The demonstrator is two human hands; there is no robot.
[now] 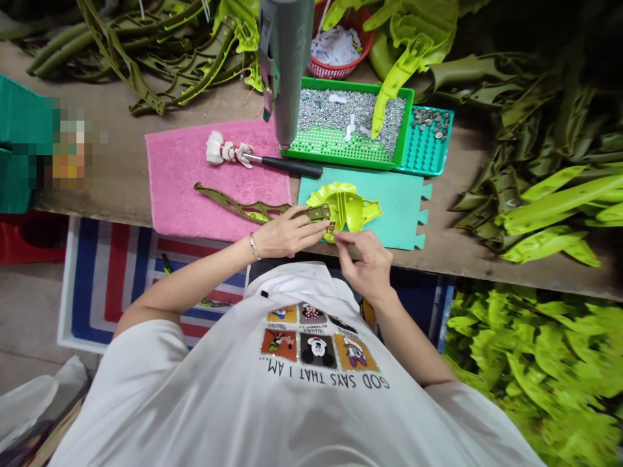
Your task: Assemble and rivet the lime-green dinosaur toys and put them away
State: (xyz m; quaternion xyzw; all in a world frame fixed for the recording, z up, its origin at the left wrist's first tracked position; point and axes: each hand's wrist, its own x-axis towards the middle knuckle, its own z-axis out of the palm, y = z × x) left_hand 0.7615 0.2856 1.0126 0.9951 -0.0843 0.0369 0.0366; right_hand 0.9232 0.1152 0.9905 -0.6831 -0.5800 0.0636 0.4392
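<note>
A person's left hand [287,232] clamps its fingers on an olive plastic strut [243,209] as the right hand [364,263] pinches a tiny metal fitting [331,227] against a lime-green plastic part [357,207] at lower center frame, where a loosened pinch could drop the fitting.

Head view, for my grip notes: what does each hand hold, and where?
The left hand holds the olive strut by its end at the lime-green piece; the right hand's fingers pinch a tiny part there.
</note>
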